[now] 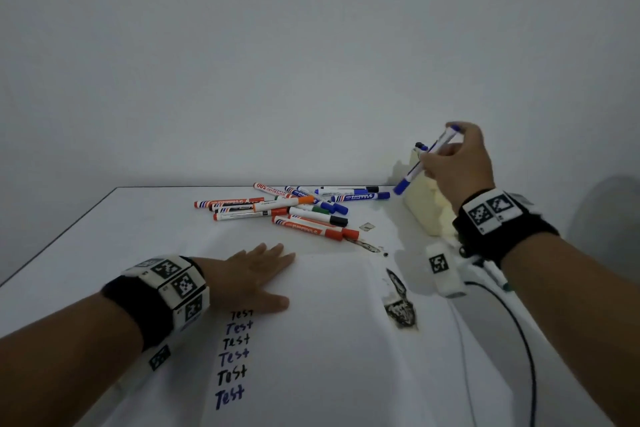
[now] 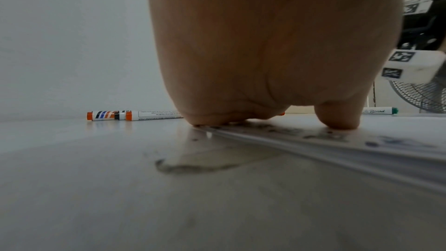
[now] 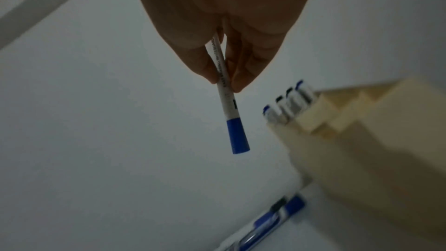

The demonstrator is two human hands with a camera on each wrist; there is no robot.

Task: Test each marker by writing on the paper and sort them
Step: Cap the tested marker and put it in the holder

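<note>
left hand (image 1: 254,276) lying flat, pinning the paper (image 1: 332,340) with six "Test" lines on it | loose markers (image 1: 294,210) still piling mid-desk, plenty left imo | right hand (image 1: 457,163) pinching a capped blue marker (image 1: 427,159) over the cream holder (image 1: 427,211), few sorted

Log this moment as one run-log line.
right hand: holds capped blue marker near holder | left hand: flat on paper | untested markers: piled on table
</note>
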